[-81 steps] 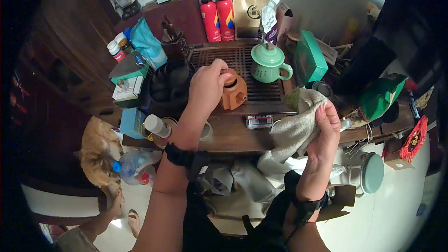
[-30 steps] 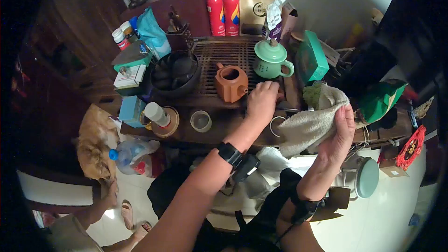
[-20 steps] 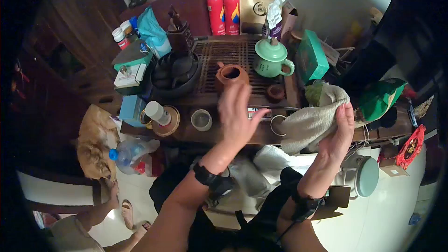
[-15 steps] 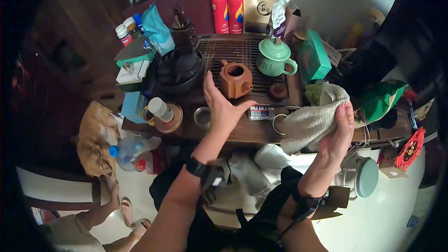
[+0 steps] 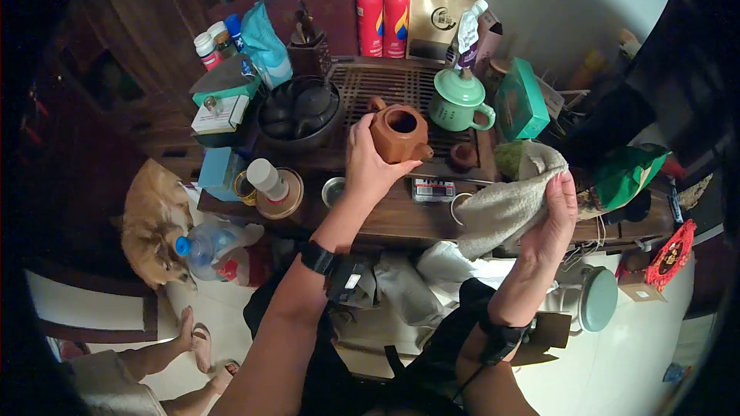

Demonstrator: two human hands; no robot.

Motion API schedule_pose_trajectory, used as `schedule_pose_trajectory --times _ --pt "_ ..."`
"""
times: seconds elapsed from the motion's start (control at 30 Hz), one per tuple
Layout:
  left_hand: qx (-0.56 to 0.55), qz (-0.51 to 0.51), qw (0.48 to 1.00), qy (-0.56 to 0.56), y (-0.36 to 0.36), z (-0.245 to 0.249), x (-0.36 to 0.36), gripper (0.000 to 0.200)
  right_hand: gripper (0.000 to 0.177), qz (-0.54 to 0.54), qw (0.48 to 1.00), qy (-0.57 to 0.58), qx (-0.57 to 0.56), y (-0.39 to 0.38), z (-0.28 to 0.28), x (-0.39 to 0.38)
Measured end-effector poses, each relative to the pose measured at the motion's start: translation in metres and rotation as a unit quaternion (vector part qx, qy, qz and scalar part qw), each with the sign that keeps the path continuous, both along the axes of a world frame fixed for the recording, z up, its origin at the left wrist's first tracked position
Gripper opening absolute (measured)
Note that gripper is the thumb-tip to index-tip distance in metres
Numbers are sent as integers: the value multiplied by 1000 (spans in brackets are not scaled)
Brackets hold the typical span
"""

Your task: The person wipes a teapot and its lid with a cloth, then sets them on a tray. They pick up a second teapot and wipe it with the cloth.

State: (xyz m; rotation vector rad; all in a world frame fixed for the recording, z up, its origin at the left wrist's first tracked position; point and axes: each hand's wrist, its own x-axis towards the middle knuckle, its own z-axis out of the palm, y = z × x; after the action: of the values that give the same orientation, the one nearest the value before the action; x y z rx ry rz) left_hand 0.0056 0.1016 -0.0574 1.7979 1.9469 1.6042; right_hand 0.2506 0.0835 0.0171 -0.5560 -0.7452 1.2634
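Note:
My left hand (image 5: 371, 162) is wrapped around the near side of a brown clay teapot (image 5: 398, 133), thumb toward the spout. The teapot has no lid on, so its dark round opening shows, and it leans a little to the right. Whether its base touches the slatted tea tray (image 5: 362, 81) is hidden. A pale towel (image 5: 505, 212) hangs from my right hand (image 5: 556, 212), pinched between thumb and fingers. Right of the teapot sits a small brown clay piece (image 5: 463, 156), and behind that stands a green lidded mug (image 5: 456, 100).
A dark round bowl (image 5: 299, 112) stands left of the teapot. A small metal cup (image 5: 334, 191) and a small labelled pack (image 5: 433, 190) lie near the front edge. Red canisters (image 5: 370, 23) line the back. A dog (image 5: 154, 223) and another person's legs (image 5: 158, 366) are at lower left.
My left hand has closed on the teapot, which has shifted slightly right and tilted. The towel stays in my right hand. The dog has raised its head.

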Motion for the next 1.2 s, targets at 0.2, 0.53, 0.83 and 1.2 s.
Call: schedule_pose_trajectory --times 0.2,0.53,0.83,1.2 --pt "54 -154 985 -60 -41 45 6 98 19 24 1000 -9 17 2 -3 -15" --pt "-71 -465 823 -320 -82 46 -5 111 27 135 982 -48 120 -21 -13 -48" --pt "-51 -505 788 -350 -75 29 -24 114 24 171 885 -320 291 -20 -4 -60" --pt "-21 -522 640 -564 -80 24 -18 105 44 178 811 -447 333 -32 -2 -59"
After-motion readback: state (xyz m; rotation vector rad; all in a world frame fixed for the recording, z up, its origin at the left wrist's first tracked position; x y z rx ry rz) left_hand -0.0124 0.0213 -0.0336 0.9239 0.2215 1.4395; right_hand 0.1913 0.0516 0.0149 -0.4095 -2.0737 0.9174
